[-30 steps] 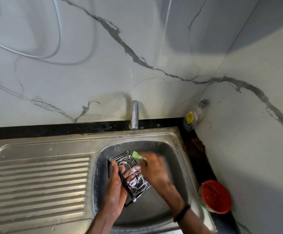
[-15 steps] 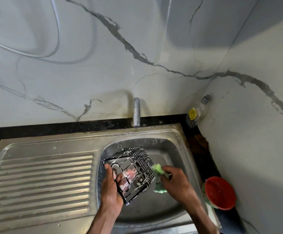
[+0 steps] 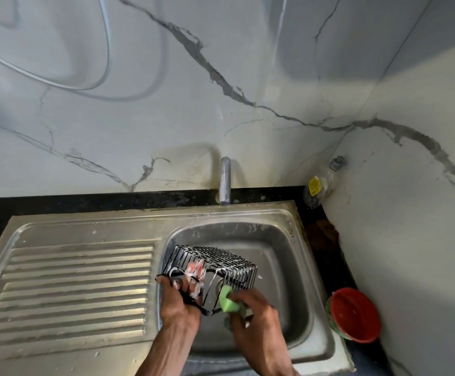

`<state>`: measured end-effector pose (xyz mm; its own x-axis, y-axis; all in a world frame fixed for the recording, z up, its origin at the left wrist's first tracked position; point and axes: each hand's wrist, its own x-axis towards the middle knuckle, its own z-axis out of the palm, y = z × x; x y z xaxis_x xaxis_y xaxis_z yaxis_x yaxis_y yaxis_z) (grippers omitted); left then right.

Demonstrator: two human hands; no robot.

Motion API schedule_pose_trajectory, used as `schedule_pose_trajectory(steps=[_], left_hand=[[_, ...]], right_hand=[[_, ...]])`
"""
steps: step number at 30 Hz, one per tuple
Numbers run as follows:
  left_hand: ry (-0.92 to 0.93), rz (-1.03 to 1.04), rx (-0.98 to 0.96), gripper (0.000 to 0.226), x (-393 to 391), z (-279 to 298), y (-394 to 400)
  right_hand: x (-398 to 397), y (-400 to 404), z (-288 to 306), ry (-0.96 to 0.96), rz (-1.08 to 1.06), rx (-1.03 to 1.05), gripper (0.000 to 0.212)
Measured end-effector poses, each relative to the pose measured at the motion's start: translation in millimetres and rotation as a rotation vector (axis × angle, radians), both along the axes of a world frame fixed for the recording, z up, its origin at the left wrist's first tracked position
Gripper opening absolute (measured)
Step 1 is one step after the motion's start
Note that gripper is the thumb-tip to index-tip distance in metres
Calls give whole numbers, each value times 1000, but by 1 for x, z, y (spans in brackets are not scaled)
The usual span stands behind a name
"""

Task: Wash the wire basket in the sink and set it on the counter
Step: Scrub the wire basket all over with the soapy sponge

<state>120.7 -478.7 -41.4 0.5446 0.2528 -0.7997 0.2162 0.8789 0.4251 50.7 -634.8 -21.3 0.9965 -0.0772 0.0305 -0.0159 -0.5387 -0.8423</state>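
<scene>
While your left hand (image 3: 180,297) grips the basket (image 3: 215,270) by its near rim, fingers hooked inside, it hangs tipped over the sink (image 3: 302,280) bowl so suds drip there. Your right hand (image 3: 253,310), at five o'clock of it, pinches the sponge (image 3: 227,299) against the lower wires, probably scrubbing that side.

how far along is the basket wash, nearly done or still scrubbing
Soaping looks done: foam coats the left hand gripping the wire basket above the sink. In hand: the right hand presses a green sponge against its lower edge. Left: rinsing, as the tap runs dry, then setting it on the counter.
</scene>
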Motion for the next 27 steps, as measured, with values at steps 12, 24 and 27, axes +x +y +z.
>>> schedule_pose_trajectory(steps=[12,24,27], left_hand=[[18,40,-65,49,3,12,-1],[-83,101,-297,44,-2,11,3],[-108,121,-304,47,0,17,11]], right_hand=[[4,19,-1,-14,231,-157,37],[32,4,-1,10,-158,77,41],[20,5,-12,-99,-60,-39,47]])
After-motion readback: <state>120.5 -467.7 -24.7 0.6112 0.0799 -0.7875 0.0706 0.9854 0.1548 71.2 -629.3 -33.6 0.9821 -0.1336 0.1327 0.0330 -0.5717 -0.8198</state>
